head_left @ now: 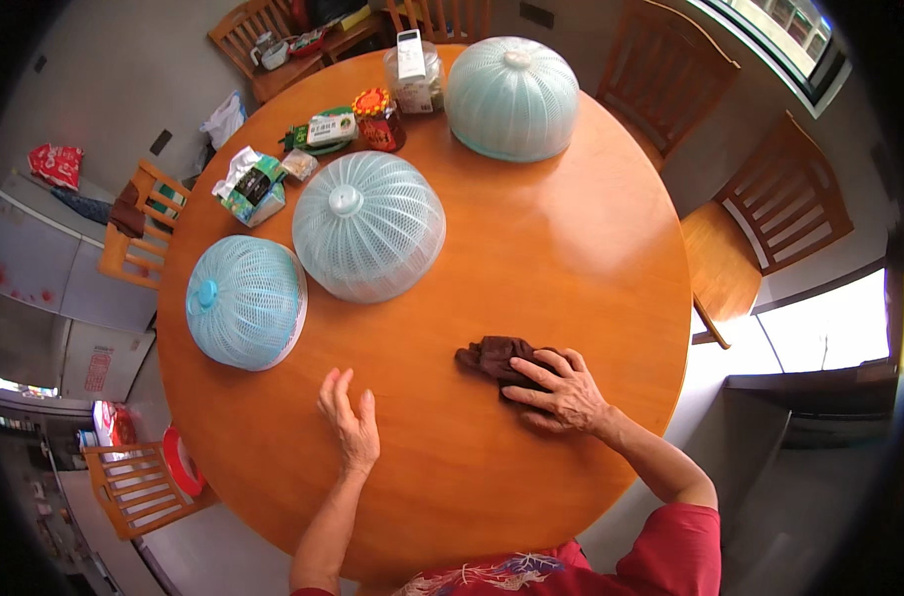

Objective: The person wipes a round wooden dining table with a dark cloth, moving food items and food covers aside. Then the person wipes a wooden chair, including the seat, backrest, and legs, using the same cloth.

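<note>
My right hand [561, 395] presses down on a crumpled dark brown cloth [493, 356], its fingers over the near part and the rest bunched out to the left. The cloth lies on the round orange-brown wooden table [571, 268]. My left hand [352, 422] is raised near the table's front left, fingers apart, with nothing in it. Nearest to it is a small blue mesh food cover [241, 303]. Beyond that one stands a larger pale blue domed food cover [382, 233]. What the covers hide beneath them I cannot make out.
Another domed food cover [511, 104] stands at the back. Near it are a red-lidded jar [378, 121], a clear container [430, 84], a white-and-green box [331, 129] and a green tissue pack [253, 189]. Wooden chairs [784, 199] ring the table.
</note>
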`<state>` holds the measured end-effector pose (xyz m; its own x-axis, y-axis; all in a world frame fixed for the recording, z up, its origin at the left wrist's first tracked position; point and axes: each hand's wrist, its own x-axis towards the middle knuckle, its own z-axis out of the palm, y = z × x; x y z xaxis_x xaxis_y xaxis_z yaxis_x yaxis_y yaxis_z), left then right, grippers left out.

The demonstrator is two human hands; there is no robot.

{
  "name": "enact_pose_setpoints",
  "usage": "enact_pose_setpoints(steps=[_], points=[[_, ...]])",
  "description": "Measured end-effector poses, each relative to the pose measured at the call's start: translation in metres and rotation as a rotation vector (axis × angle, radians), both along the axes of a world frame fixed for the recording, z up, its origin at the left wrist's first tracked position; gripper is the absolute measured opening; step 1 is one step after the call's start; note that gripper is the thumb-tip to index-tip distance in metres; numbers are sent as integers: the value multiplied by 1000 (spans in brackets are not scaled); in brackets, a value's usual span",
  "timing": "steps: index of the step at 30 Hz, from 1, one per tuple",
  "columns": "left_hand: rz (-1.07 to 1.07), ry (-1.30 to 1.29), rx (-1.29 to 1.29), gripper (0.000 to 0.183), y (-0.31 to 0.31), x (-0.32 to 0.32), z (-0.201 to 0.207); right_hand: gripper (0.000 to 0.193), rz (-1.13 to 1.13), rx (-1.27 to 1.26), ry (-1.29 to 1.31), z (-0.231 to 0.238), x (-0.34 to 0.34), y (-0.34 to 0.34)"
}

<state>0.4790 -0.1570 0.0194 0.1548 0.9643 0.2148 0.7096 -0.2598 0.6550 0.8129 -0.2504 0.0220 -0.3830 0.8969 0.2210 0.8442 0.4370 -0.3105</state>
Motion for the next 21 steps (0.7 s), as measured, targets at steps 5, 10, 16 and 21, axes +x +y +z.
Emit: enact_pose_setpoints(steps=[5, 10, 16, 21], points=[[-84, 231, 61, 45, -7, 18, -13, 40, -178, 78, 12, -7, -4, 71], [-132, 362, 119, 45, -10, 33, -15, 37, -442, 224, -51, -25, 15, 163], [-133, 362, 85, 45, -11, 40, -16, 41, -617, 317, -46, -46, 7, 276], [-113, 431, 72, 47, -11, 38, -19, 43, -592, 289, -2, -58, 13, 290]])
